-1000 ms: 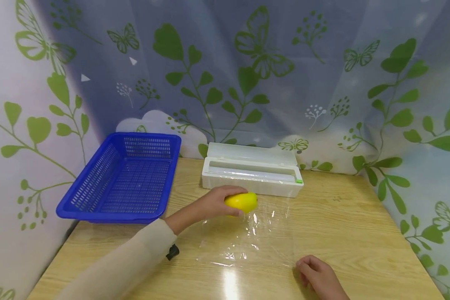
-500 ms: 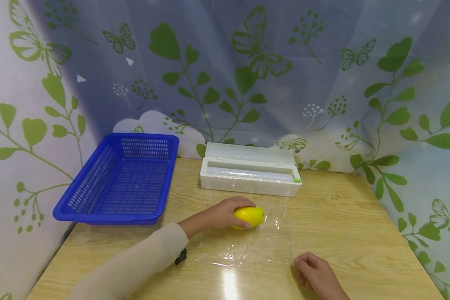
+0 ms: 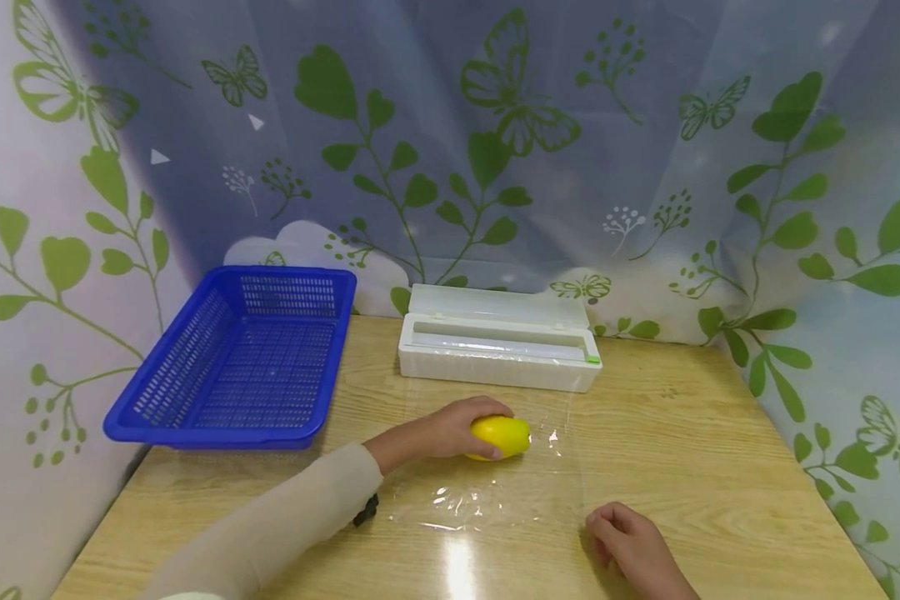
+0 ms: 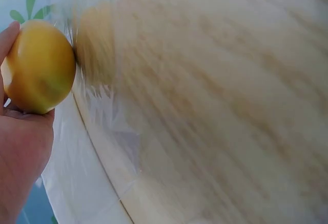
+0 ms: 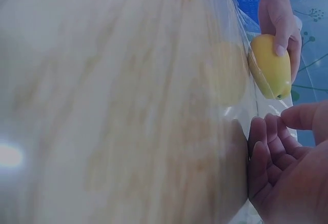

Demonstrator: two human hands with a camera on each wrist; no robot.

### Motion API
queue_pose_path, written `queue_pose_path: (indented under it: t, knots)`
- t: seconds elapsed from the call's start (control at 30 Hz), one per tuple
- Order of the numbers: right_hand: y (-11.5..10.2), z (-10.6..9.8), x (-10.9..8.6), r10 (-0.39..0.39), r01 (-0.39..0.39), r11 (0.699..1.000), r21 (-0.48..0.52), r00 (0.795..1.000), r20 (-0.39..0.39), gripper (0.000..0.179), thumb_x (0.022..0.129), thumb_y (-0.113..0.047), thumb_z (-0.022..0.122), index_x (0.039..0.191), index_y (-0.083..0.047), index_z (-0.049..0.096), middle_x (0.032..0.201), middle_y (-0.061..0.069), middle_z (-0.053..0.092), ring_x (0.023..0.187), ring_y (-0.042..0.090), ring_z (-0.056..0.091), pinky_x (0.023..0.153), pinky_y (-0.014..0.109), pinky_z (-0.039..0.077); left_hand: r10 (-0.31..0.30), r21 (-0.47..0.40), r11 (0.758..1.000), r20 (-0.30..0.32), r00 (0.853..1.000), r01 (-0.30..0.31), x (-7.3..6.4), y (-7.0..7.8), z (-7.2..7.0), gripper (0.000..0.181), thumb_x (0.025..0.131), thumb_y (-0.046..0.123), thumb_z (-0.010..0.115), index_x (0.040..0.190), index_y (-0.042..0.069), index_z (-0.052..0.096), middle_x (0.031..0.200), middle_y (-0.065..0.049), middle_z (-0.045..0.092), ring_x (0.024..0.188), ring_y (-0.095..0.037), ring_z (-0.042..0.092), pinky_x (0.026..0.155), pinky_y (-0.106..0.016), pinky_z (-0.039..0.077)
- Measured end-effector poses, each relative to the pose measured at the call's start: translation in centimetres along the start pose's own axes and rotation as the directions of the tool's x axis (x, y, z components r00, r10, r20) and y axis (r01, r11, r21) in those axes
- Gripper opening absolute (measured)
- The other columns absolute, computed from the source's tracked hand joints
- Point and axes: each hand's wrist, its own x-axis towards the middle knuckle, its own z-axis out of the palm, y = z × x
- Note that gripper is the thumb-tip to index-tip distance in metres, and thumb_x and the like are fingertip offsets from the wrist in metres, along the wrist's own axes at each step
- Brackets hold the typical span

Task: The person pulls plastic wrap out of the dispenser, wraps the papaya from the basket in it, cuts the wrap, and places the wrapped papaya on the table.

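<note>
My left hand (image 3: 456, 427) holds a smooth yellow mango (image 3: 504, 436) from its left end, fingers over the top and thumb along the near side. The mango lies on its side on a sheet of clear cling film (image 3: 457, 502) spread over the table. In the left wrist view the mango (image 4: 43, 67) sits right at the film, its reflection beside it. Near the film's right front corner rests my right hand (image 3: 633, 546), side down on the table. Its fingers (image 5: 271, 137) are loosely curled in the right wrist view, and nothing shows between them.
Behind the film stands a white cling film box (image 3: 498, 371), lid up, roll inside, the film running out over its front. A blue plastic basket (image 3: 345, 350) stands at the back left. Patterned curtains (image 3: 420, 125) enclose the wooden table (image 3: 690, 450).
My left hand has brought the mango toward me and slightly right, down onto the film's middle. The right hand has stayed in place.
</note>
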Motion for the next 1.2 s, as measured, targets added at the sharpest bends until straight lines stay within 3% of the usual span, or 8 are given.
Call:
queue_pose_path:
  t: [0.63,0.97,1.07,1.2]
  knots:
    - [0.4,0.1,-0.2,0.011,-0.010,1.000,0.019,1.000,-0.025,0.022,0.099,-0.023,0.062,0.091,-0.003,0.065,0.068,0.003,0.060,0.061,0.015,0.055,0.050,0.026,0.042,0.014,0.021,1.000,0.036,0.999,-0.014,-0.2,0.6,0.1,0.068,0.087,0.038,0.079,0.147,0.019,0.051,0.151,0.003,0.049,0.133,-0.018,0.047,0.107,-0.036,0.043]
    - [0.2,-0.2,-0.3,0.009,-0.008,1.000,0.019,0.999,-0.048,0.021,0.097,-0.023,0.066,0.091,-0.003,0.065,0.066,0.003,0.060,0.060,0.015,0.056,0.051,0.026,0.044,0.022,0.034,0.999,0.019,1.000,-0.022,-0.3,0.5,0.2,0.065,0.088,0.036,0.078,0.146,0.022,0.053,0.151,0.005,0.049,0.137,-0.019,0.046,0.111,-0.039,0.041]
    - [0.1,-0.3,-0.3,0.016,-0.016,1.000,0.005,0.999,-0.044,0.025,0.097,-0.027,0.066,0.090,-0.003,0.064,0.068,0.002,0.060,0.062,0.016,0.056,0.052,0.027,0.045,0.020,0.044,0.999,-0.009,1.000,-0.019,-0.5,0.6,0.1,0.066,0.088,0.038,0.078,0.146,0.021,0.052,0.152,0.004,0.048,0.138,-0.020,0.045,0.113,-0.041,0.040]
    - [0.2,-0.3,-0.1,0.027,-0.026,1.000,0.003,0.999,-0.032,0.027,0.098,-0.030,0.065,0.092,-0.004,0.064,0.069,0.002,0.061,0.063,0.016,0.057,0.053,0.028,0.045,-0.006,0.005,1.000,-0.124,0.992,0.006,-2.1,1.9,-0.6,0.065,0.089,0.042,0.077,0.146,0.024,0.053,0.153,0.003,0.047,0.138,-0.024,0.046,0.113,-0.048,0.041]
